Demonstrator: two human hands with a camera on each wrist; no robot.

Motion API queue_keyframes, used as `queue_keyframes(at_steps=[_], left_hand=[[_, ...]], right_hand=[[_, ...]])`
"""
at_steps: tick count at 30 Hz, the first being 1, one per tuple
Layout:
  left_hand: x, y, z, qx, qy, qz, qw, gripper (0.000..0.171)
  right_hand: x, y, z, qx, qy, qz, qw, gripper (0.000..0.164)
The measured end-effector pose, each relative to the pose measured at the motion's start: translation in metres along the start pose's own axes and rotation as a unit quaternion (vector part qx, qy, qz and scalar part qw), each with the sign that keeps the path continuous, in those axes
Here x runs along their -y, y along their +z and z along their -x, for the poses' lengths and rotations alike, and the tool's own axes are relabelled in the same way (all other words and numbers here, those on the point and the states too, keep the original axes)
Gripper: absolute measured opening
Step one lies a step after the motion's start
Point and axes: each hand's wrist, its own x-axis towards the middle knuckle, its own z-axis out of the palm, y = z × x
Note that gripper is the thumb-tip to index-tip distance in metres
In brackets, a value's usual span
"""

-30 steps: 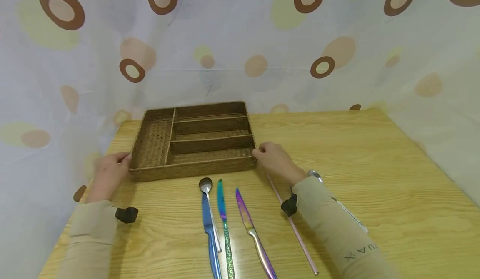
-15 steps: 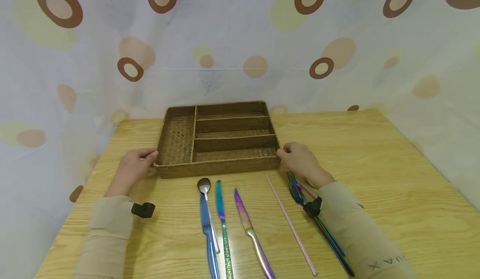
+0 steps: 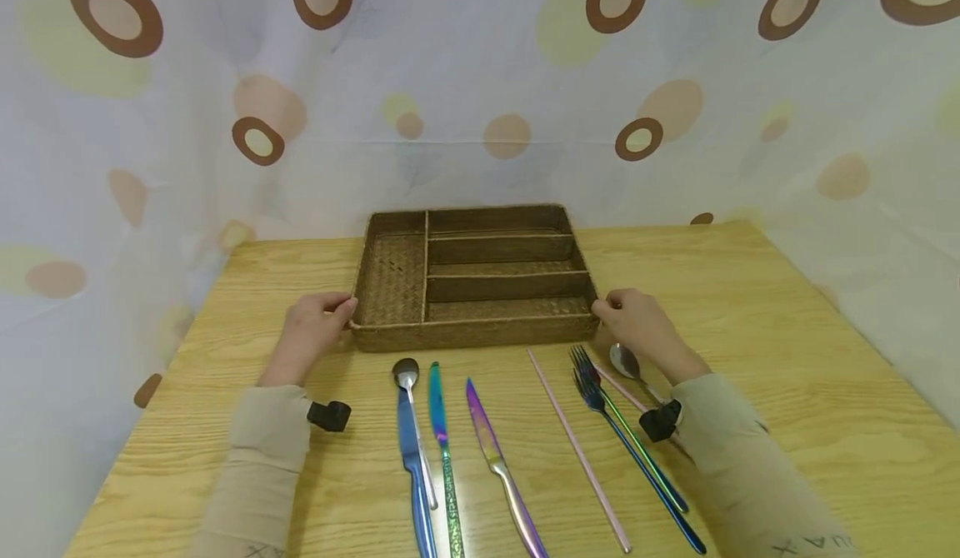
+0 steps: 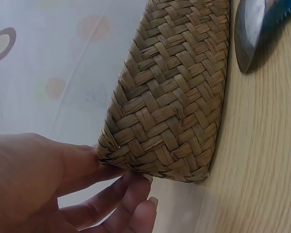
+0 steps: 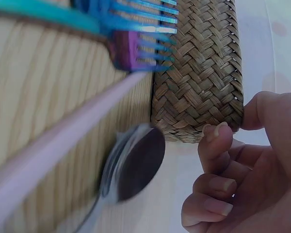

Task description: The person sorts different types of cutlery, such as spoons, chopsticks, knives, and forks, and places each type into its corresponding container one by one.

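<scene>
A brown woven cutlery tray (image 3: 472,333) with several compartments stands at the back of the table. At its near left corner my left hand (image 3: 311,329) pinches the rim with thumb and fingers. My right hand (image 3: 641,325) pinches the near right corner in the same way. Up close, the left wrist view shows the thumb over the tray's woven corner (image 4: 169,111), fingers on the end side. In the right wrist view, a fork (image 5: 140,34) and a spoon (image 5: 140,162) lie beside the tray wall (image 5: 201,68).
In front of the tray lie a spoon (image 3: 406,372) across a blue knife (image 3: 417,483), a green-blue knife (image 3: 439,408) and a purple-gold knife (image 3: 491,441). Rightward are a pink chopstick (image 3: 577,450), dark forks (image 3: 637,445) and another spoon (image 3: 624,361). A patterned curtain (image 3: 450,175) hangs behind.
Both hands and the tray have moved to the right along the back of the table. The cutlery in front has stayed put; the forks and right spoon have come out from under the right arm.
</scene>
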Motion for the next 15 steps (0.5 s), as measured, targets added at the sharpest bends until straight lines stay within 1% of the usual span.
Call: queue_keyframes(at_steps=[6, 9, 12, 15], left_hand=[[-0.005, 0.007, -0.003, -0.006, 0.006, -0.006, 0.9999, 0.044], [-0.009, 0.011, -0.005, 0.0, 0.008, -0.003, 1.0, 0.045], [-0.013, 0.018, -0.008, 0.004, 0.014, -0.005, 0.9999, 0.045], [-0.016, 0.027, -0.012, -0.001, 0.025, -0.014, 0.9996, 0.045]], right_hand=[[-0.006, -0.007, 0.005, -0.001, 0.0, -0.005, 1.0, 0.037], [-0.01, -0.011, 0.007, -0.005, 0.005, 0.002, 1.0, 0.038], [-0.017, -0.015, 0.011, -0.009, 0.016, 0.012, 1.0, 0.038], [-0.023, -0.019, 0.015, -0.013, 0.022, 0.016, 1.0, 0.039]])
